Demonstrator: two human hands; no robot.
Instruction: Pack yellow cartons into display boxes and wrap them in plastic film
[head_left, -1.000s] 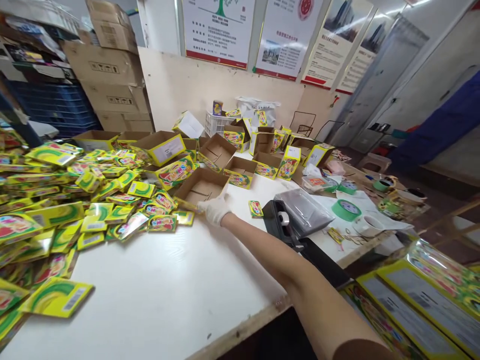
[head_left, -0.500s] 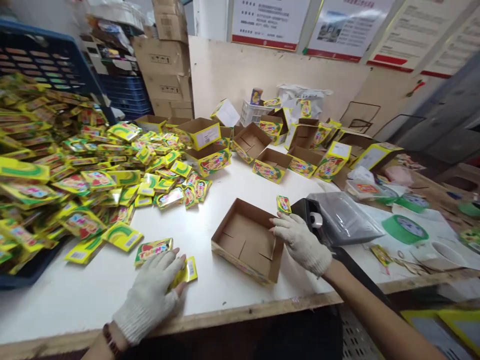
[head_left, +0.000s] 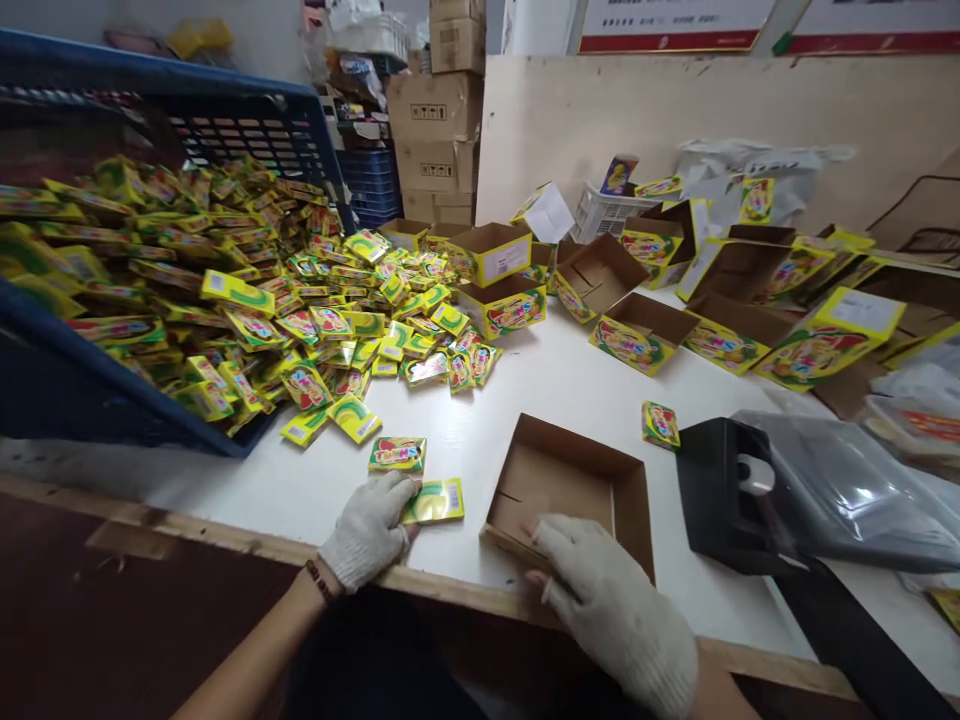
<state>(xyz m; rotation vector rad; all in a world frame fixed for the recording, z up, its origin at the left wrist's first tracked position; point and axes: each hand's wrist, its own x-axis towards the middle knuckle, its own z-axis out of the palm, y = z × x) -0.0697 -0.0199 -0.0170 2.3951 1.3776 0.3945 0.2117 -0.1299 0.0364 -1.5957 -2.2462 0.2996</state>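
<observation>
My left hand [head_left: 375,528], in a white fingerless glove, is closed on the left end of a small yellow-green candy box [head_left: 439,500], which lies by the table's front edge. Just beyond it lies another candy box [head_left: 397,453], its colourful lettering facing up. An open cardboard display box [head_left: 574,445], brown inside, sits to the right with some slits in its base. Over its near wall reaches my gloved right hand [head_left: 615,605], slightly blurred, fingers inside and thumb outside. Its palm hides part of that wall.
A blue crate [head_left: 289,130] on the left spills a heap of candy boxes [head_left: 300,300] onto the white table [head_left: 442,420]. Several open display boxes [head_left: 637,335] stand behind. A black tape dispenser [head_left: 720,490] and a single candy box [head_left: 660,425] are at the right.
My view has swung left. My right hand has gone from the display box's right wall to its near wall. My left hand now grips the candy box's end.
</observation>
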